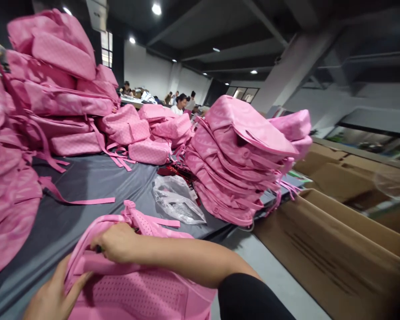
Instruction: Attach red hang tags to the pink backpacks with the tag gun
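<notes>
A pink backpack (143, 291) with a dotted mesh panel lies at the table's near edge, close to me. My left hand (55, 289) grips its left edge, thumb on the near side and fingers behind the piping. Over the top of the backpack, my right hand (116, 243) is closed, its arm reaching across from the right. A small dark object shows at its fingers, too little of it visible to name. Just beyond the right hand, a dotted shoulder strap (145, 224) with a loose webbing end sticks up.
Pink backpacks are piled at the left (63, 100), and another stack (233, 160) leans at the right table edge. A clear plastic bag (176, 200) lies on the grey tablecloth (86, 182). Open cardboard boxes (323, 249) stand on the right. Several people are in the background.
</notes>
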The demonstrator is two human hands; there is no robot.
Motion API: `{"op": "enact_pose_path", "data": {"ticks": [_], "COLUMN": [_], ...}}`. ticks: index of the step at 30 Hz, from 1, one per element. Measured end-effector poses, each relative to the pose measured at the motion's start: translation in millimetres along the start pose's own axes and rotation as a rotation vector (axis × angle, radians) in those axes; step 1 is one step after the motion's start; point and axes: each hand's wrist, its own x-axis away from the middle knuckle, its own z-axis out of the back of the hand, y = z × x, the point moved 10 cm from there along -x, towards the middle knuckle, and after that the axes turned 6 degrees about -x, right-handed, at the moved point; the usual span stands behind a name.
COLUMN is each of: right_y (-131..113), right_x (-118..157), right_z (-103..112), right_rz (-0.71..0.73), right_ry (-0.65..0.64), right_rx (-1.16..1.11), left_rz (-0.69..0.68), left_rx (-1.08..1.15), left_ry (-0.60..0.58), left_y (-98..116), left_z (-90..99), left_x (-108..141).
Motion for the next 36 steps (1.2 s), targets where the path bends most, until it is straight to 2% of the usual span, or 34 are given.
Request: {"op": "enact_pose_path", "data": {"ticks": [3, 5, 7, 14, 17, 20, 22, 24, 26, 28, 30, 32, 34, 35, 36], "right_y": [-11, -16, -19, -13, -8, 16, 29, 35, 31, 15, -13, -32, -21, -4, 21], "right_x": [7, 13, 17, 10, 36, 78, 97, 101, 94, 82, 77, 93, 126, 143, 161], "right_z": [0, 2, 0, 4, 7, 5, 3, 1, -1, 4, 29, 69, 103, 112, 115], "right_rz": [0.101, 0.143, 0.172, 0.140, 0.154, 0.073, 0.034, 0.011, -0.012, -0.012, 0.067, 0.209, 0.258, 0.196, 0.071], "right_ry": [0.068, 0.151, 0.178, 0.011, -0.095, -0.207, -0.233, -0.209, -0.173, -0.086, 0.134, 0.409, 0.606, 0.651, 0.654], "right_rx": [0.152, 0.215, 0.241, 0.119, 0.216, 0.296, 0.321, 0.332, 0.347, 0.311, 0.106, -0.221, -0.419, -0.431, -0.408], "left_rz": [-0.019, -0.010, 0.014, 0.014, 0.007, 0.048, 0.072, 0.076, 0.063, 0.059, 0.108, 0.161, 0.132, 0.091, 0.047], "left_rx": [0.093, 0.108, 0.099, 0.064, 0.049, 0.030, 0.025, 0.055, 0.108, 0.141, 0.128, 0.110, 0.139, 0.158, 0.171], "left_ry": [-0.042, -0.036, -0.023, 0.000, 0.010, 0.037, 0.054, 0.052, 0.038, 0.032, 0.047, 0.060, 0.049, 0.038, 0.049], "left_y": [9, 11, 12, 14, 15, 11, 9, 8, 9, 10, 5, -1, -2, -1, 0], "left_z": [1.5, 4.6, 7.7, 14.7, 19.4, 24.1, 25.2, 23.2, 20.0, 18.8, 20.4, 22.4, 21.0, 18.9, 17.9], "left_x": [2, 4, 5, 7, 12, 18, 20, 20, 19, 18, 14, 8, 0, -3, -5]}}
